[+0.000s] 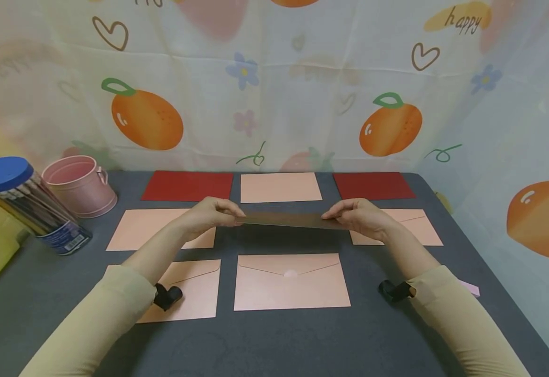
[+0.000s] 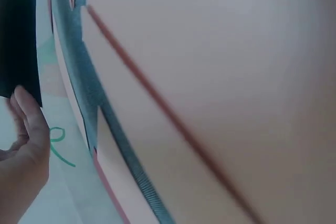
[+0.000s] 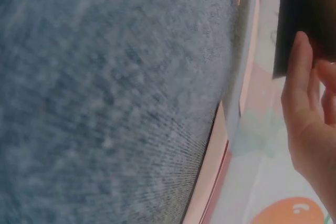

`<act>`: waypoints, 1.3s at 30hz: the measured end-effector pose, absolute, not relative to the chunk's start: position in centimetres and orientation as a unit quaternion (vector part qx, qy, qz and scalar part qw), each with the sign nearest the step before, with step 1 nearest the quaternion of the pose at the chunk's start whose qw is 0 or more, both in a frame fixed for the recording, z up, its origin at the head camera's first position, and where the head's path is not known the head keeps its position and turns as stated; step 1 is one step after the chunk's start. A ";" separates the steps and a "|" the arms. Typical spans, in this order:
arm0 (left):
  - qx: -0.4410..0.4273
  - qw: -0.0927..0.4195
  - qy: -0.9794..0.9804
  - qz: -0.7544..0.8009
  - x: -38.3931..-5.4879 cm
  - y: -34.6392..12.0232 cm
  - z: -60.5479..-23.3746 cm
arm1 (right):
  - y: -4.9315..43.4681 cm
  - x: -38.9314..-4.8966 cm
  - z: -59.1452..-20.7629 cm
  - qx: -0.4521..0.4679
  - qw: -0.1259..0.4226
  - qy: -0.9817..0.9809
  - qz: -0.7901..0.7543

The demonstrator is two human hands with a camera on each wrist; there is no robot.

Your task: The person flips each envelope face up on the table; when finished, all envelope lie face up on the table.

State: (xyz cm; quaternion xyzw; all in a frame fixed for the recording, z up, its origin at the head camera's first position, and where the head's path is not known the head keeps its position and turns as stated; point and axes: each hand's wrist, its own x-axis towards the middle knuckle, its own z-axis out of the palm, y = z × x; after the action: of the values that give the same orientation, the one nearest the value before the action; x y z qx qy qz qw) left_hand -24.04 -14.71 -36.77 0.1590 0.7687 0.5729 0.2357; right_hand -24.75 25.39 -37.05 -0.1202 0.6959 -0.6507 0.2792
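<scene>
Between my two hands a flat brown envelope [image 1: 286, 220] is held nearly edge-on above the middle of the table, tilted so little of its face shows. My left hand [image 1: 212, 212] pinches its left end. The right end is pinched by my right hand [image 1: 363, 217]. Both wrist views show the envelope [image 2: 21, 40] as a dark sheet at the fingertips, its far part cut off by the frame. Below the hands lies a pale pink envelope [image 1: 288, 288] with a round seal on its flap. Another pink envelope [image 1: 194, 293] lies under my left forearm, partly covered.
Two red envelopes [image 1: 187, 186] and a pink one [image 1: 281, 188] lie along the back. More pink envelopes [image 1: 147, 225] flank the hands. A pink bucket [image 1: 78, 193] and a blue-lidded jar [image 1: 34, 204] of thin sticks stand left. Printed cloth [image 1: 274, 115] hangs behind the table.
</scene>
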 end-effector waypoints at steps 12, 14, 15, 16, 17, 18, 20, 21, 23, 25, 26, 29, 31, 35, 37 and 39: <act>0.089 0.249 0.755 0.600 -24.0 -13.7 -38.4 | 23.8 -24.7 -38.0 -0.107 0.237 0.798 -0.544; 0.077 0.247 0.761 0.595 -23.9 -13.6 -38.6 | 23.6 -24.6 -38.0 -0.109 0.236 0.806 -0.532; 0.073 0.246 0.763 0.593 -23.9 -13.5 -38.7 | 23.5 -24.6 -38.0 -0.112 0.235 0.809 -0.527; 0.070 0.245 0.764 0.593 -23.8 -13.5 -38.8 | 23.4 -24.5 -37.9 -0.116 0.235 0.812 -0.521; 0.067 0.243 0.765 0.593 -23.8 -13.5 -38.8 | 23.4 -24.5 -37.9 -0.116 0.235 0.814 -0.518; 0.066 0.242 0.765 0.594 -23.8 -13.5 -38.8 | 23.3 -24.4 -37.9 -0.119 0.236 0.816 -0.515; 0.060 0.242 0.761 0.598 -23.8 -13.5 -38.8 | 23.3 -24.4 -37.9 -0.123 0.239 0.815 -0.514; 0.060 0.244 0.760 0.599 -23.8 -13.6 -38.8 | 23.2 -24.4 -37.9 -0.124 0.239 0.815 -0.514; 0.064 0.251 0.759 0.597 -23.9 -13.6 -38.7 | 23.2 -24.4 -37.9 -0.125 0.239 0.814 -0.515; 0.072 0.262 0.762 0.588 -23.9 -13.6 -38.7 | 23.2 -24.4 -37.9 -0.122 0.239 0.815 -0.514; 0.081 0.268 0.764 0.581 -23.9 -13.6 -38.7 | 23.2 -24.5 -38.0 -0.116 0.238 0.815 -0.515; 0.091 0.292 0.761 0.573 -23.8 -13.6 -38.7 | 23.2 -24.5 -38.0 -0.090 0.234 0.817 -0.520; 0.092 0.306 0.755 0.573 -23.8 -13.6 -38.7 | 23.1 -24.5 -38.0 -0.072 0.229 0.818 -0.523; 0.084 0.332 0.739 0.580 -23.7 -13.6 -38.7 | 22.9 -24.5 -37.9 -0.048 0.216 0.822 -0.525; 0.088 0.342 0.730 0.585 -23.7 -13.5 -38.6 | 22.9 -24.4 -37.9 -0.046 0.211 0.825 -0.523; 0.091 0.350 0.721 0.591 -23.7 -13.4 -38.5 | 23.0 -24.4 -37.8 -0.051 0.210 0.827 -0.519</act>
State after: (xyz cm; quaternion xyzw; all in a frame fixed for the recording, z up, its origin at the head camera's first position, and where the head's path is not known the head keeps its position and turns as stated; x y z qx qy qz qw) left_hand -23.67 -13.44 -38.51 0.0915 0.7208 0.5910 0.3504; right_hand -24.44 22.98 -37.85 -0.0513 0.8271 -0.5187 0.2102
